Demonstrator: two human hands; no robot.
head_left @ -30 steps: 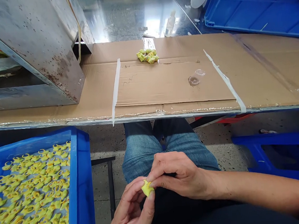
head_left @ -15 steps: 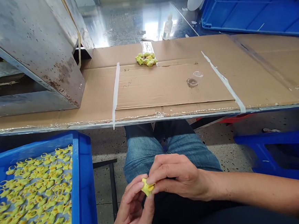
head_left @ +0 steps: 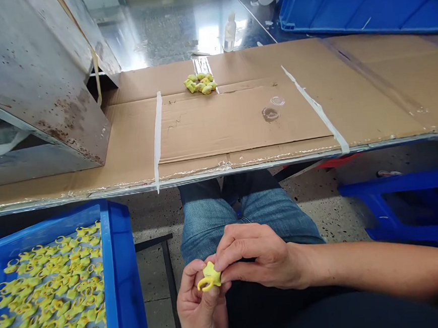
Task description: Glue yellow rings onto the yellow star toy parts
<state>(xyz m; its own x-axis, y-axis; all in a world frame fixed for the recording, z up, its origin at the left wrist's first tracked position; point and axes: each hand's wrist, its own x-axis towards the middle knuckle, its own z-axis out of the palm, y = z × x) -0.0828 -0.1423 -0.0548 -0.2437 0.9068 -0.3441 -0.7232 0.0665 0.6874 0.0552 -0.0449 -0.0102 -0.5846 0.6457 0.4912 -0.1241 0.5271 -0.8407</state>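
Note:
Between my fingers is a small yellow star-topped ring [head_left: 210,277], its thin loop pointing down to the left. My left hand [head_left: 198,304] pinches it from below, and my right hand [head_left: 255,257] presses on it from above with thumb and fingertips. Most of the piece shows, though the fingers cover part of it. Below and to the left, a blue plastic tray [head_left: 122,272] holds many similar yellow rings. A small heap of yellow pieces [head_left: 200,83] lies on the cardboard-covered bench [head_left: 239,127], well out of reach of both hands.
A rust-spotted steel housing [head_left: 34,82] stands on the bench's left side. White tape strips cross the cardboard. A blue crate [head_left: 358,6] and a plastic bottle [head_left: 229,33] sit beyond the bench. A blue stool [head_left: 408,204] stands on the speckled floor at right, past my denim-covered knees.
The yellow piece has turned in my fingers, so its loop now shows at lower left. My left hand has shifted slightly right, and the whole view has tilted and slid left.

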